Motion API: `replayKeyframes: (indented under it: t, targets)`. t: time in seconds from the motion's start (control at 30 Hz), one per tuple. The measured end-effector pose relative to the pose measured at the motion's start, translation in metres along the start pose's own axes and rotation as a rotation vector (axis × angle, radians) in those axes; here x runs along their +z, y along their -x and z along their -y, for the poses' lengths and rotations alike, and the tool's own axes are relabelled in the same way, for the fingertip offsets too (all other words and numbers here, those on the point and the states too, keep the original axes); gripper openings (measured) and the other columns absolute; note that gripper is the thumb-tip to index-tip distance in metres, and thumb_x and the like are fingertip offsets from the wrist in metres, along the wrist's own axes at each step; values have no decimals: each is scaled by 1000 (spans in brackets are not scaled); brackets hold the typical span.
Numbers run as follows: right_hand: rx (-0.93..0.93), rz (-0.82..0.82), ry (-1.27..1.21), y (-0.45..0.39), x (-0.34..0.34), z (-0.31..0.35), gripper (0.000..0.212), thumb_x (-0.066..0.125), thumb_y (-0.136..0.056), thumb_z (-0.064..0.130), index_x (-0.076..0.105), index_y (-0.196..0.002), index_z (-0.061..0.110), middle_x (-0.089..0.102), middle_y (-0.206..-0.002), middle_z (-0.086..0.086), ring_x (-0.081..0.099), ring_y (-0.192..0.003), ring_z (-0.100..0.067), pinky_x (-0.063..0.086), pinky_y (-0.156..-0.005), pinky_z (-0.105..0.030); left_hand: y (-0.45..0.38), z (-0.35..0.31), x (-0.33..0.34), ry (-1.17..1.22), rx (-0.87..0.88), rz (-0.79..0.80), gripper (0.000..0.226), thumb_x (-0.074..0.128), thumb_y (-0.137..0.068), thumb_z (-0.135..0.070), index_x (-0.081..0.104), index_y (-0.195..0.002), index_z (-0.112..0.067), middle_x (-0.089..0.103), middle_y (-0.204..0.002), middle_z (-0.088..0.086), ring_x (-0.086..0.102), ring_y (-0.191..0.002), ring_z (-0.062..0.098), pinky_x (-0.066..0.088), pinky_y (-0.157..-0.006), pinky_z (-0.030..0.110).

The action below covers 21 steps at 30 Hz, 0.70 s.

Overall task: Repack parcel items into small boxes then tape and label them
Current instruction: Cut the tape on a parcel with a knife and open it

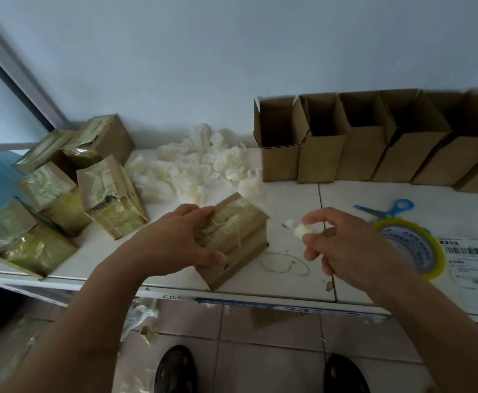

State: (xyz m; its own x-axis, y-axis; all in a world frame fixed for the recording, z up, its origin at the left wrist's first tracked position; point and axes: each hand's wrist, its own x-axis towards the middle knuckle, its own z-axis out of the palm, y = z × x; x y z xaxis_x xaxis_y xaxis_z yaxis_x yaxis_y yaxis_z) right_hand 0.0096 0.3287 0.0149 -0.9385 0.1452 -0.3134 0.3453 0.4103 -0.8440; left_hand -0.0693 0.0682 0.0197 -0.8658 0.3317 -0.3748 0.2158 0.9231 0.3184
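I'm unpacking: my left hand (185, 236) grips the taped parcel (232, 239), my right hand (343, 245) pinches a white item (301, 230). Next, I judge, it goes into an open box (281, 143).

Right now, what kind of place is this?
Likely a small home or shop packing station: a row of open cardboard boxes against the wall, taped boxes stacked left, a tape roll and shipping label on the white table.
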Motion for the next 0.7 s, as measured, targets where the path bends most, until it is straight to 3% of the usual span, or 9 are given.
replayKeyframes:
  t: [0.1,0.17,0.23,0.3,0.4,0.47,0.53,0.6,0.7]
  targets:
    - [14,-58,-100,-3,3,1,11,54,-97,17,58,-98,28,70,-74,-3,54,-47,-6,43,-46,-22,6,-18,6,-181,41,-290,68,44,-73,-83,56,-122,-37,46,-128,-11,54,-101,10,52,-82,34]
    - [46,-18,-190,-3,6,4,9,53,-98,12,60,-98,17,70,-81,-9,57,-50,-7,47,-47,-21,0,-24,10,-107,253,-428,51,43,-83,-73,63,-112,-36,45,-137,-11,44,-122,12,48,-95,38]
    - [71,65,-316,-3,6,5,9,60,-96,20,63,-101,13,72,-89,-9,63,-60,-11,53,-58,-25,-16,-22,14,-63,367,-323,49,49,-83,-65,56,-125,-41,25,-155,-17,12,-146,12,26,-115,44]
    - [61,182,-435,-1,3,3,38,71,-77,39,63,-107,16,73,-97,-5,67,-74,-15,55,-70,-30,-31,-23,14,6,349,-101,58,62,-83,-59,43,-137,-49,14,-157,-23,-1,-147,7,15,-119,46]
    - [41,219,-484,4,2,0,56,77,-61,40,59,-111,20,71,-92,-7,65,-78,-17,54,-77,-34,-45,-28,6,58,240,17,76,69,-74,-67,36,-141,-51,30,-146,-17,29,-135,15,35,-110,44]
    - [41,63,-438,2,4,-3,55,76,-58,43,61,-105,19,65,-75,-7,59,-66,-18,53,-70,-35,-51,-28,2,-23,134,-32,87,64,-66,-79,39,-142,-44,42,-128,-9,38,-122,16,41,-101,41]
    - [-4,-148,-336,2,6,-5,42,71,-64,54,62,-86,19,56,-56,-6,51,-51,-16,46,-57,-34,-51,-27,4,-79,18,-74,92,59,-62,-85,46,-136,-32,46,-115,-6,45,-111,17,44,-92,37]
    - [-58,-247,-323,6,10,-3,31,66,-82,48,60,-72,20,50,-50,-6,44,-43,-14,40,-48,-31,-49,-27,10,-59,-57,-99,93,55,-61,-89,50,-127,-24,47,-108,-5,52,-100,17,48,-86,35]
    - [-99,-205,-420,16,19,2,10,60,-93,23,66,-86,19,55,-55,-5,47,-45,-11,40,-44,-22,-45,-25,17,-7,-131,-160,89,48,-61,-92,52,-112,-19,49,-103,-5,54,-90,16,49,-81,36]
